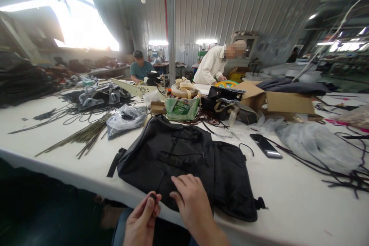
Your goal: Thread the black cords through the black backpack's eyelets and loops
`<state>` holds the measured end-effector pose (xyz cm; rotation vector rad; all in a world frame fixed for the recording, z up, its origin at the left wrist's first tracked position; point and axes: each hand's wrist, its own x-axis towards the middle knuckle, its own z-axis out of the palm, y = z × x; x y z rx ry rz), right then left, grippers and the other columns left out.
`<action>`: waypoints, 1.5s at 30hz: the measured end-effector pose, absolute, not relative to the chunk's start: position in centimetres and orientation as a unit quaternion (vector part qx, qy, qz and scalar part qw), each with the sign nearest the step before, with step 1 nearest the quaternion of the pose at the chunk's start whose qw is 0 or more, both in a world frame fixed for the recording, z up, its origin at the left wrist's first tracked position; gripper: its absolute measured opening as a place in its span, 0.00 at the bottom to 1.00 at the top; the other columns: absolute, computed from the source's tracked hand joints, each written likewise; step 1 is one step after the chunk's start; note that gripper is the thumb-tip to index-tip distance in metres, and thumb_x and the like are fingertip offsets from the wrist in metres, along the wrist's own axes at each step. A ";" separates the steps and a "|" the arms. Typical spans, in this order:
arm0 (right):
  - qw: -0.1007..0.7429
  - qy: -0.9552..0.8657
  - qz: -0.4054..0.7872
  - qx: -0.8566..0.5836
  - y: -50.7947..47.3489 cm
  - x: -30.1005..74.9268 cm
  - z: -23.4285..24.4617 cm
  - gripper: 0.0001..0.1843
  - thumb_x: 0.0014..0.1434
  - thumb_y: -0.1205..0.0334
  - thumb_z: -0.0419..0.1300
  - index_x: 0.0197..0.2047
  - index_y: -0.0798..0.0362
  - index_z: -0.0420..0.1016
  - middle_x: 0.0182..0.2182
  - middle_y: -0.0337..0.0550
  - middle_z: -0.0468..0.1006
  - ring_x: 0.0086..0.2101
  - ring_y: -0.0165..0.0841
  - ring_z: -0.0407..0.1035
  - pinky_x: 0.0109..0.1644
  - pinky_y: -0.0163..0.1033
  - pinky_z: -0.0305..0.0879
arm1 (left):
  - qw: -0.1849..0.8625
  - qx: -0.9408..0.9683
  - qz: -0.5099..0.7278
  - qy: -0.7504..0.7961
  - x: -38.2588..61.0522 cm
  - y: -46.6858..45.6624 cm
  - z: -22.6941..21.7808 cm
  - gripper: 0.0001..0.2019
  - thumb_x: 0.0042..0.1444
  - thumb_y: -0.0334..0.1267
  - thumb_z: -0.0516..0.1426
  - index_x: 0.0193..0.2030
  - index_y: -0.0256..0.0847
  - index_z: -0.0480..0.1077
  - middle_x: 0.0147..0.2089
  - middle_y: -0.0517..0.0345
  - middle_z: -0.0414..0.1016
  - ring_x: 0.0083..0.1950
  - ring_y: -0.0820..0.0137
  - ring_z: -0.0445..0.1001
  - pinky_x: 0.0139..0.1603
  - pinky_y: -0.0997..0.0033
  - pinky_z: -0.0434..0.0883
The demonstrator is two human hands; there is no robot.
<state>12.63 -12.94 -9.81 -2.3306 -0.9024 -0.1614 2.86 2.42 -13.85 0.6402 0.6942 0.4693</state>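
Note:
A black bag point(184, 150) lies flat across the near edge of the white table, its flap point(233, 177) spread to the right. Straps and buckles stick out at both of its ends. My left hand point(144, 215) is just off the table's front edge, thumb and fingers pinched on a small black piece point(152, 197) whose kind I cannot make out. Over the bag's lower part rests my right hand point(191, 200), fingers apart and stretched out, with nothing seen in it.
A phone point(266, 146) lies right of the bag. Behind stand a green-white container point(183, 108) of rolled webbing, a plastic bag of small black parts point(127, 119) and a cardboard box point(288, 102). Loose cords point(80, 134) spread left. Two people work across the table.

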 end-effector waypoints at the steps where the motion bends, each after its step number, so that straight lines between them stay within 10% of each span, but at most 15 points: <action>1: 0.300 -0.342 -0.067 -0.888 -12.7 12.8 -10.1 0.25 0.66 0.72 0.71 0.64 0.49 0.81 0.52 0.48 0.85 0.51 0.49 0.76 0.56 0.55 0.70 | 0.862 0.306 0.227 0.334 3.0 2.4 -13.7 0.30 0.20 0.45 0.87 0.33 0.36 0.89 0.36 0.43 0.89 0.29 0.69 0.79 0.33 0.75 0.82; 9: 0.317 -0.340 -0.099 -0.880 -11.8 14.1 -12.3 0.11 0.67 0.73 0.70 0.45 0.46 0.86 0.39 0.39 0.87 0.43 0.43 0.77 0.50 0.50 0.64 | 0.857 0.356 0.217 0.303 3.8 1.9 -14.5 0.26 0.32 0.44 0.86 0.37 0.35 0.88 0.37 0.45 0.89 0.31 0.65 0.82 0.37 0.67 0.85; 18: 0.455 -0.338 -0.149 -0.810 -13.9 15.1 -12.9 0.14 0.71 0.74 0.67 0.52 0.45 0.84 0.42 0.38 0.87 0.42 0.39 0.77 0.50 0.46 0.66 | 0.861 0.396 0.181 0.264 5.4 1.8 -13.3 0.35 0.41 0.44 0.84 0.57 0.38 0.85 0.44 0.45 0.88 0.36 0.67 0.83 0.41 0.70 0.83; 33: 0.527 -0.325 -0.140 -0.773 -15.3 15.3 -12.7 0.10 0.75 0.70 0.60 0.50 0.45 0.78 0.43 0.40 0.84 0.44 0.39 0.75 0.49 0.46 0.66 | 0.793 0.547 0.144 0.228 8.5 1.1 -12.4 0.33 0.40 0.56 0.83 0.46 0.34 0.85 0.40 0.41 0.89 0.35 0.62 0.84 0.33 0.70 0.83; 45: 0.543 -0.331 -0.187 -0.749 -15.3 15.2 -13.7 0.13 0.76 0.71 0.59 0.53 0.44 0.80 0.44 0.42 0.85 0.43 0.38 0.77 0.48 0.46 0.70 | 0.851 0.431 0.134 0.271 10.0 0.8 -13.6 0.31 0.33 0.41 0.87 0.45 0.33 0.86 0.45 0.39 0.90 0.40 0.61 0.88 0.43 0.71 0.88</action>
